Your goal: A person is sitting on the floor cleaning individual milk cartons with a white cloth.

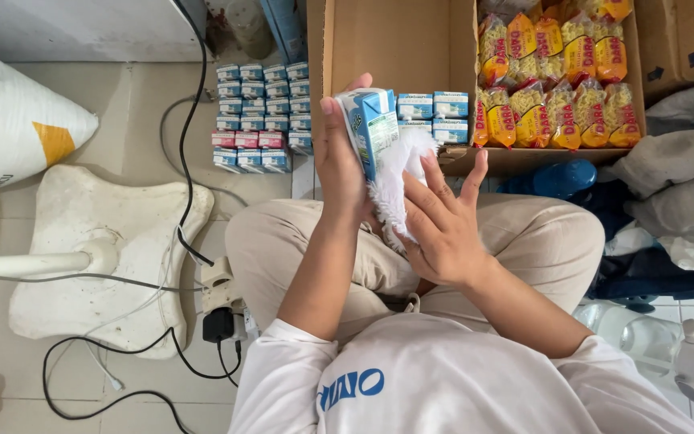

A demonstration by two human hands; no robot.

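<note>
— What's in the left hand (339,157)?

— A small blue-and-white drink carton (373,128), held upright, fingers wrapped round its back edge and the thumb out of sight behind it, so the broad face is turned toward the other palm

— And the right hand (443,229)?

— Fingers spread nearly flat, pressing a fluffy white cloth (399,181) against that face; a wiping hold, I'd judge, not a grip

— Where do the rest sit?

— Just past the fingertips, more cartons (434,115) stand inside the open cardboard box (395,40), beside yellow noodle packets (556,80). Beyond the left knuckles, rows of cartons (260,116) are lined up on the floor tiles (138,137), likely kept apart from those in the box
</note>
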